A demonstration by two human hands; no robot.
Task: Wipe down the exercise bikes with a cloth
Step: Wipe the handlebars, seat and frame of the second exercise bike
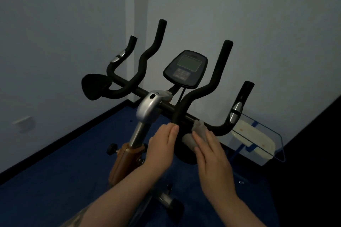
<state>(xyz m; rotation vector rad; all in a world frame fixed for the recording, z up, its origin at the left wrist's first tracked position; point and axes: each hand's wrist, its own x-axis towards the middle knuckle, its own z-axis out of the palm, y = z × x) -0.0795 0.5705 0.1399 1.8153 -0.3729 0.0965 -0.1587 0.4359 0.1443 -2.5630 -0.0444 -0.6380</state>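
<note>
An exercise bike stands in front of me with black foam handlebars (203, 96), a dark console (186, 69) and a silver stem clamp (150, 105). A small grey cloth (198, 131) lies against the right part of the bar, just right of the inner upright grip. My right hand (212, 156) holds the cloth there, its fingers stretched over it. My left hand (162, 143) sits just left of it with straight fingers, its fingertips touching the base of the inner right grip. The underside of the cloth is hidden.
A clear plastic holder (265, 143) with a cream-coloured piece inside stands on the floor at the right, close behind the right handlebar end. The blue floor (55, 180) meets pale walls in a corner behind the bike. A black elbow pad (94, 86) sits on the left bar.
</note>
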